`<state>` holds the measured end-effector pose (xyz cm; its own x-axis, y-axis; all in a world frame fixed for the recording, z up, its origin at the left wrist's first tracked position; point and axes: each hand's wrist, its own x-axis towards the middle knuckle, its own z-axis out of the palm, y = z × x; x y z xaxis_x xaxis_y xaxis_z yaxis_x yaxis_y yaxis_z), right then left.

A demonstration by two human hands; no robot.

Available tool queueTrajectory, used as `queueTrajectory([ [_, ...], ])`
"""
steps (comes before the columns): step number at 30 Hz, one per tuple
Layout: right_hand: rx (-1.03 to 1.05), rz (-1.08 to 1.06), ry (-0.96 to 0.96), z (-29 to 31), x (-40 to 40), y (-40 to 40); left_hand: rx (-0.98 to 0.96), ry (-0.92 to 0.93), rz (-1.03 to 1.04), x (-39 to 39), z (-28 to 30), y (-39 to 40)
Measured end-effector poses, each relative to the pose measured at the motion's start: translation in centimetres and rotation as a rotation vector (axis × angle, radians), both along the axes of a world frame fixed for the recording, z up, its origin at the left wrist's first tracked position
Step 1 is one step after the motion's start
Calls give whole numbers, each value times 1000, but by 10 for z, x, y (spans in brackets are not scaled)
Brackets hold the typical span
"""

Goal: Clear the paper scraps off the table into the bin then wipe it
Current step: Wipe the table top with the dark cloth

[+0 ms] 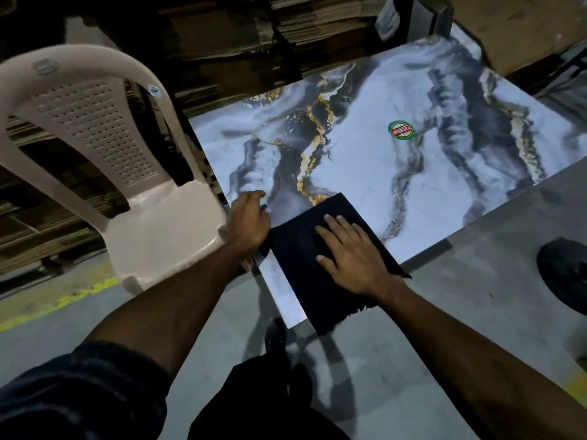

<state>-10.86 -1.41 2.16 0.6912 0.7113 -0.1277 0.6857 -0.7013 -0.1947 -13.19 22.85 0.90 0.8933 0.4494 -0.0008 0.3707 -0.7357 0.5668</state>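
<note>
Fingers of the left hand curl on the marble-patterned tabletop, apparently pinching something small, just left of the dark folded cloth; the right hand presses flat, fingers straight, atop that cloth at the table's near corner.

A dark navy, roughly rectangular cloth lies spread flat on the near corner of the marble-patterned surface, which is pale blue-white with dark grey swirls and gold veins. The cloth's near end, frayed along its edge, hangs just over the surface's front edge. The right hand presses flat on the cloth with straight, spread fingers. The left hand rests at the surface's left edge, touching the cloth's left side, its fingers curled. A round green and red sticker sits on the surface, well apart from the cloth.
</note>
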Motion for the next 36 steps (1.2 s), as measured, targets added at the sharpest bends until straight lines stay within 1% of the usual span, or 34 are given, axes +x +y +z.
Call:
queueTrajectory([
  [2, -61, -5, 5, -8, 1, 13, 63, 14, 95, 3, -11, 15],
  [4, -126, -38, 24, -20, 4, 25, 41, 22, 213, 11, -22, 29],
  [7, -227, -86, 17, -35, 11, 34, -183, 56, 392, 21, -31, 42],
  [9, -256, -163, 14, -38, 29, 39, -315, 50, 428, 25, -39, 44],
  [11, -269, -275, 21, -39, 57, 41, -384, 36, 425, 26, -48, 39],
  [13, -276, -376, 37, -39, 88, 45, -424, 38, 466, 28, -56, 32],
  [15, -272, -414, 44, -38, 108, 60, -467, 22, 516, 31, -62, 30],
  [17, -256, -326, 36, -39, 98, 85, -490, -27, 513, 30, -68, 31],
  [20, -214, -11, -25, -45, 35, 101, -517, -56, 493, 29, -74, 35],
  [22, -230, 131, -46, -45, -7, 73, -526, -73, 478, 28, -74, 35],
  [23, -243, 172, -50, -47, -16, 49, -519, -74, 478, 27, -72, 34],
  [24, -230, 178, -33, -45, -12, 25, -517, -72, 478, 27, -72, 33],
  [25, -198, 128, -43, -43, 3, 4, -515, -68, 482, 28, -70, 31],
  [26, -186, 40, -67, -40, 23, -12, -519, -70, 485, 29, -72, 30],
  [28, -231, -190, -88, -40, 75, -30, -542, -58, 491, 35, -70, 27],
  [29, -257, -284, -77, -41, 102, -33, -552, -42, 502, 39, -69, 26],
  [31, -250, -407, -30, -41, 148, -23, -574, -4, 553, 47, -65, 22],
  [33, -224, -417, -21, -42, 163, 9, -580, 19, 557, 49, -61, 21],
  [34, -210, -365, -37, -42, 155, 30, -590, 16, 540, 48, -57, 20],
  [36, -175, -162, -54, -47, 112, 70, -636, 8, 512, 44, -47, 23],
])
